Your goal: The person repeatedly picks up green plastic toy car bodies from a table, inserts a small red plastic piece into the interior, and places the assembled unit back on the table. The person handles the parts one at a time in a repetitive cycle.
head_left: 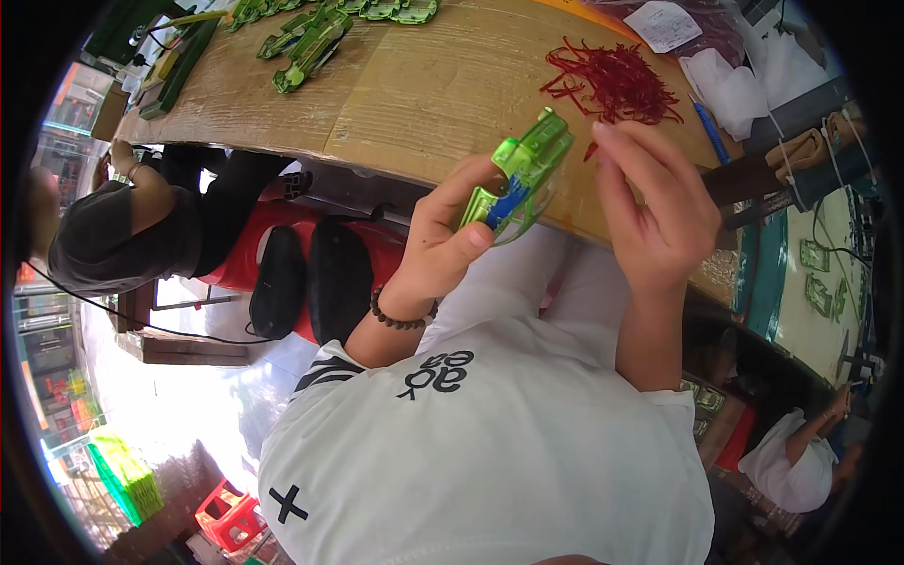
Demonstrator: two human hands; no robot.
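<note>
In my left hand is a shiny green toy car body shell with a blue patch on its side. The fingers and thumb wrap around its lower end, and it is tilted up above the table's near edge. Just to its right, my right hand has thumb and forefinger pinched together at a small red plastic piece, mostly hidden by the fingertips. That piece is close to the shell but apart from it. Beyond my right hand lies a heap of thin red plastic pieces on the table.
Several green car shells lie at the far left of the brown table. A blue stick-like tool, white crumpled wrapping and a paper slip are at the right. One co-worker sits left, another lower right.
</note>
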